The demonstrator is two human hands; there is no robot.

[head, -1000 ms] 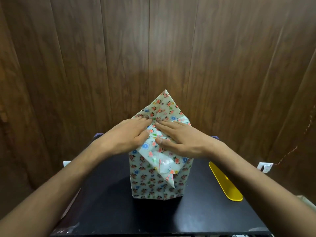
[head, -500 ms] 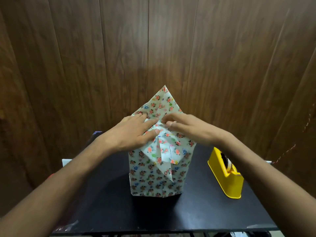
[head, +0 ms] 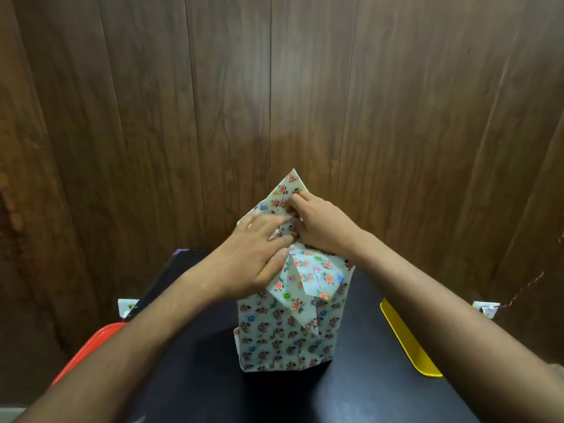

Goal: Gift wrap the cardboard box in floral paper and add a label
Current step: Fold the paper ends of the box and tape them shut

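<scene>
Two hands work on top of the box [head: 283, 331], which stands upright in the middle of the black table [head: 198, 377], all covered in floral paper [head: 323, 270]. From the head view, the left hand [head: 253, 254] lies on the near side of the top with its fingers mostly straight, pressing the folded paper down. The right hand [head: 320, 227] is just behind it, fingers curled, pinching the base of the far flap [head: 288, 187], which sticks up in a point. A near flap already hangs down the front of the box. The two hands touch each other at the fold. What could go wrong: if the right hand pulls the flap too hard, the thin paper may tear at the corner. If the left hand lets go too soon, the folds under it may spring open, since no tape shows on them. The tall box could also tip if it is pushed from one side. Some things are hard to see. The hands hide the top of the box, so I cannot tell how neat the folds are. A yellow thing [head: 409, 340] on the right is half hidden by the arm. A red thing [head: 91, 346] on the left is partly hidden too. No label is in sight.
</scene>
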